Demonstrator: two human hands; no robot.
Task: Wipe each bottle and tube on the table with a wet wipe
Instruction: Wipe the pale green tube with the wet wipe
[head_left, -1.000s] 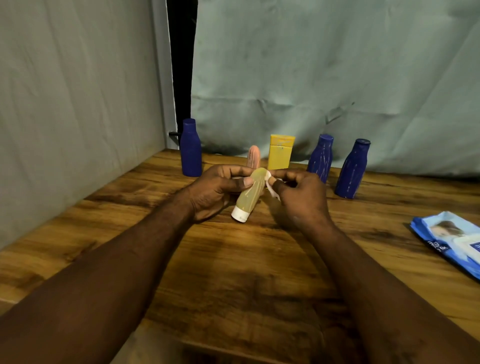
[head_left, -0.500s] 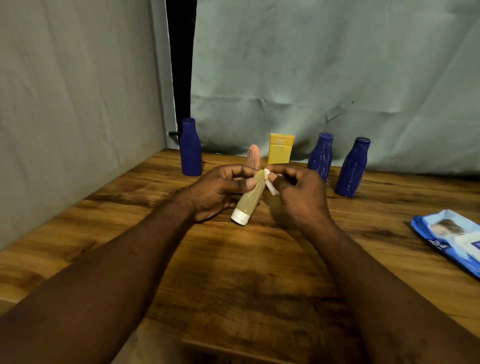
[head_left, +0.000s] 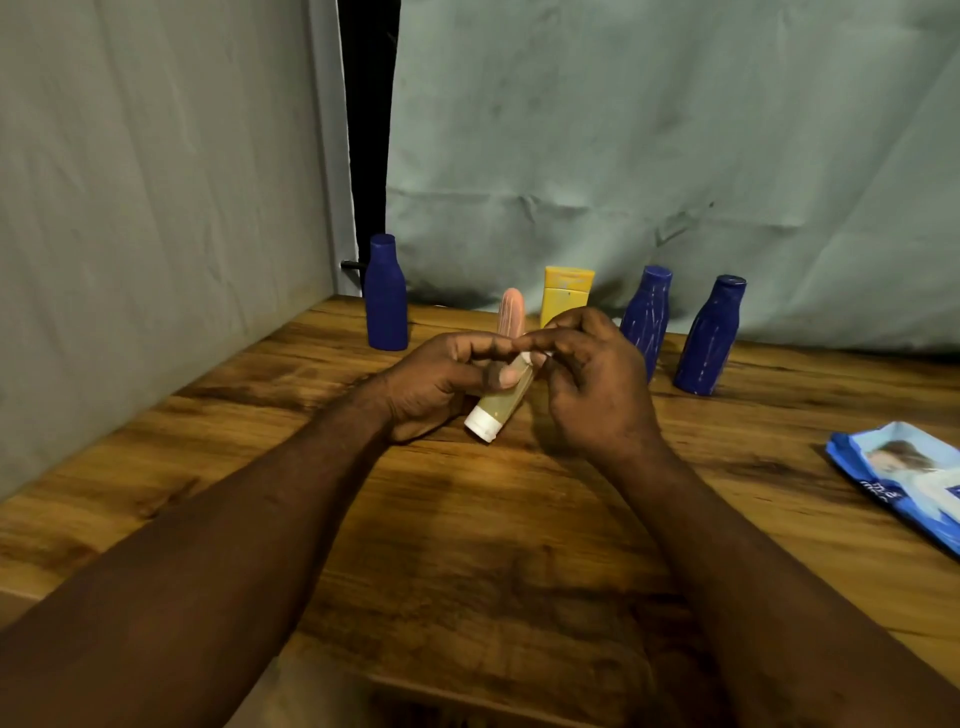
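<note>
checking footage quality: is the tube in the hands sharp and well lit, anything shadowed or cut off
Head view: dim, warm light; tube in left hand fairly sharp; wipe in right hand only a white sliver; dark shadow on table between arms; wipes pack cropped at right edge.

Wet wipe (head_left: 525, 357) mostly buried under the right hand (head_left: 597, 384), far end of the pale tube (head_left: 506, 402) covered, wipes pack (head_left: 904, 478) clipped at right edge.

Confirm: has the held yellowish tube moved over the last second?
No. The yellowish tube in the left hand keeps its place just below the standing pink tube.
</note>
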